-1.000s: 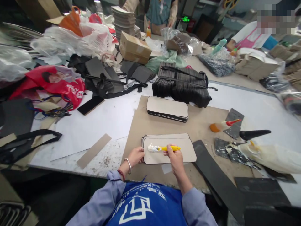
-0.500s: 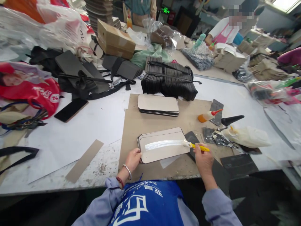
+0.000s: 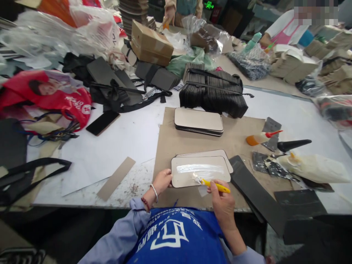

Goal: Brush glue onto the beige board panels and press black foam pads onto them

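Note:
My right hand (image 3: 223,201) grips a small brush (image 3: 216,186) by its yellow handle. White paste covers its bristles, which touch the face of a beige rounded panel (image 3: 181,180). A wet white streak runs along the upper part of that panel. At the panel's left edge, my left hand (image 3: 163,179) pinches it between thumb and fingers. Another beige panel (image 3: 226,157) lies beneath, turned slightly and showing at the top and right. Behind them sits a stack of similar beige panels with dark edges (image 3: 198,121).
Brown board (image 3: 169,143) covers the work spot. To the right are a glue bottle (image 3: 258,138), a black-handled tool (image 3: 294,145), a paste-filled bag (image 3: 313,167) and dark strips (image 3: 255,194). A strapped black bundle (image 3: 213,90) stands behind. A phone (image 3: 103,123) lies left. Two people are across the table.
The brush has moved left from the streak's right end to the lower middle of the panel, and the streak looks wider. The top panel has turned straighter, exposing more of the one below.

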